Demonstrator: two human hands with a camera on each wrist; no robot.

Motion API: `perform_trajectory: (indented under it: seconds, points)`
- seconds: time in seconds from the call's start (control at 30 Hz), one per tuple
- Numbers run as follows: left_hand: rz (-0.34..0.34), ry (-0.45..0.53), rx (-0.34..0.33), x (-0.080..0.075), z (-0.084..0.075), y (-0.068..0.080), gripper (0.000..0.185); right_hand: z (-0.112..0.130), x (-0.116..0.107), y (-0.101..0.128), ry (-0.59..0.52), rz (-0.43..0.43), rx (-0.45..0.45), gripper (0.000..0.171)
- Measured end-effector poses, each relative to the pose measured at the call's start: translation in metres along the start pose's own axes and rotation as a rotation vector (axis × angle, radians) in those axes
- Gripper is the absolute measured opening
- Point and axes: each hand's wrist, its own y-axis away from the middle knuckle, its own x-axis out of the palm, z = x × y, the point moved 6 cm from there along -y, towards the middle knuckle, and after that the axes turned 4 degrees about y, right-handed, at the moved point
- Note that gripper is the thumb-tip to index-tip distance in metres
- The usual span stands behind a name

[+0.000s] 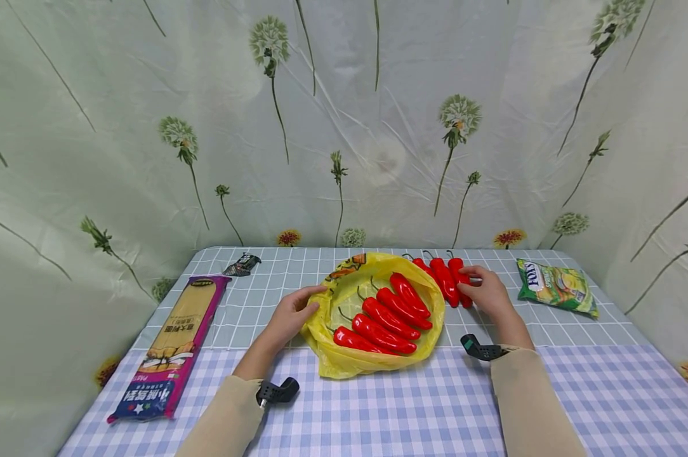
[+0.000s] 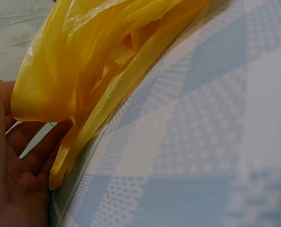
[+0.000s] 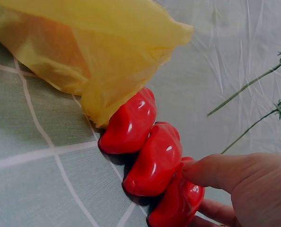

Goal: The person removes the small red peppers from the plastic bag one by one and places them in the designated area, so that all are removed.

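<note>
A yellow plastic bag (image 1: 378, 365) lies with its mouth spread wide, and several glossy red chili peppers (image 1: 391, 318) rest side by side in it. At the bag's left rim, my left hand (image 1: 289, 317) holds the edge with thumb and fingers; the bag partly hides its fingertips in the left wrist view. Beyond the right rim stand three more red peppers in a row, the left one (image 3: 131, 124) partly covered by the bag. My right hand (image 1: 487, 292) pinches the rightmost pepper (image 3: 178, 201) between thumb and fingers, beside the middle pepper (image 3: 155, 161).
On the left lies a long pasta packet (image 1: 172, 343), with a small black wrapper (image 1: 242, 264) behind it. A green Fox's candy bag (image 1: 556, 287) is at the right. A dandelion-print curtain (image 1: 378, 127) hangs behind the table's checked cloth (image 1: 378, 419).
</note>
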Motion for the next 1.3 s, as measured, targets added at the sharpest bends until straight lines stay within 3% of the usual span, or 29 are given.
perform_trajectory:
  seconds: [0.17, 0.4, 0.83, 1.3]
  points:
    - [0.002, 0.012, 0.007, 0.0, -0.001, 0.0, 0.037, 0.004, -0.003, 0.002, 0.026, -0.026, -0.003, 0.052]
    - [0.008, 0.013, 0.006, 0.0, -0.001, 0.0, 0.038, 0.019, -0.011, 0.004, 0.065, -0.09, -0.074, 0.049]
    - [-0.006, -0.024, -0.018, -0.002, 0.002, -0.001, 0.037, 0.059, -0.022, 0.021, 0.059, -0.106, -0.195, 0.049]
    - [-0.012, -0.003, -0.025, -0.001, 0.0, 0.0, 0.036, 0.092, -0.021, 0.037, 0.067, -0.04, -0.347, 0.046]
